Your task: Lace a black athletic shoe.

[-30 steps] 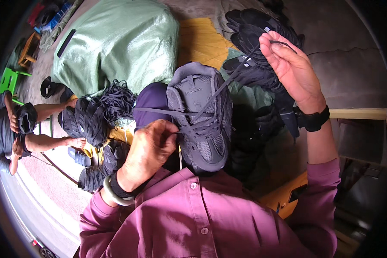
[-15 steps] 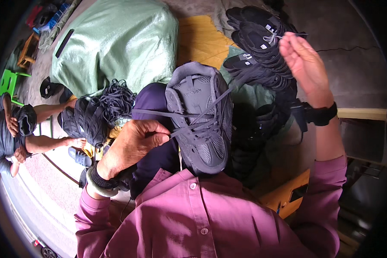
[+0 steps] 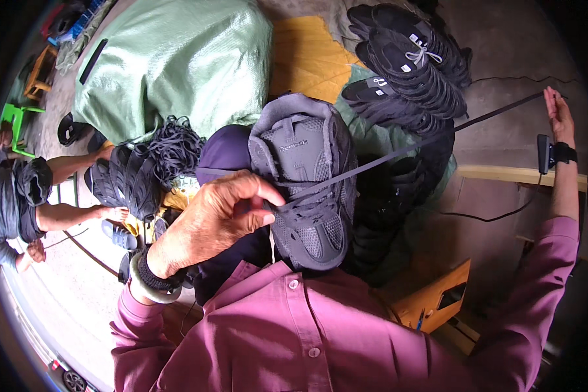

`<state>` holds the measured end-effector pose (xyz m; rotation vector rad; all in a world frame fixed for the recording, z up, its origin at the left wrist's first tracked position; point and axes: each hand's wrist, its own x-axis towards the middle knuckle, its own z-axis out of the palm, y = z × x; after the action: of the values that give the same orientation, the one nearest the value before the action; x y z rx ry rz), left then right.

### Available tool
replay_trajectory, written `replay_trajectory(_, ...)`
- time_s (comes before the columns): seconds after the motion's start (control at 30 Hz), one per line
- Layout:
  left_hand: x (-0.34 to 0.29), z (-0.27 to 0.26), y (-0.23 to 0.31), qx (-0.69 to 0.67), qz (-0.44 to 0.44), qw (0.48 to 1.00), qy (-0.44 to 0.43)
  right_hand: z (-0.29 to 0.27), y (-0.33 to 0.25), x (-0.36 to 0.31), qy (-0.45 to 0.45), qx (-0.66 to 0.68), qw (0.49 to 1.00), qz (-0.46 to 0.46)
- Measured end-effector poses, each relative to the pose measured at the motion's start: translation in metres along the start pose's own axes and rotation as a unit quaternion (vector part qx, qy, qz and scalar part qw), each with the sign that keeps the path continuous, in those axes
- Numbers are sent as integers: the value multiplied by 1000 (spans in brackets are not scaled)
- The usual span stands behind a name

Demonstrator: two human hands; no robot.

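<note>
A dark grey sneaker point(image 3: 310, 242) rests on my lap, toe toward me, its tongue upright and its collar away from me. Flat grey laces run through the lower eyelets. My left hand point(image 3: 209, 219) is at the sneaker's left side, thumb and forefinger closed around lace beside the eyelets. Far out to the right, my right hand point(image 3: 559, 117) pinches the end of the long shoelace point(image 3: 431, 139). That lace is stretched taut, slanting up from the sneaker across to my fingers. Bands are around both wrists, and the right one carries a small black device.
Black shoe uppers point(image 3: 405, 65) are stacked at the far right. A bundle of dark laces point(image 3: 176, 149) lies beside more shoe parts point(image 3: 121, 179) at left. Behind stands a pale green sack point(image 3: 176, 59). Another person point(image 3: 19, 202) sits at far left; a wooden board point(image 3: 434, 297) is at lower right.
My right hand has swung outward to the right and slightly down, drawing the shoelace long and taut. My left hand has shifted slightly right, closer over the eyelets.
</note>
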<state>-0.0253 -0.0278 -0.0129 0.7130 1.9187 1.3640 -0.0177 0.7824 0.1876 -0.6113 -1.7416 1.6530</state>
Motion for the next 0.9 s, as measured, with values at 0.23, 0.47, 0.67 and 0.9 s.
replay_trajectory(0.23, 2, 19, 1, -11, -48, 997, 61, 0, -52, -1, 76, -4, 994, -72)
replay_trajectory(0.47, 0, 13, 0, 189, 118, 953, 205, 30, -6, -15, 116, -127, 985, 18)
replay_trajectory(0.67, 5, 3, -10, 261, 98, 942, 185, 121, 95, -152, -13, -299, 953, -31)
replay_trajectory(0.9, -22, -11, -12, -15, -115, 989, 96, 273, 143, -350, -288, -137, 947, 42)
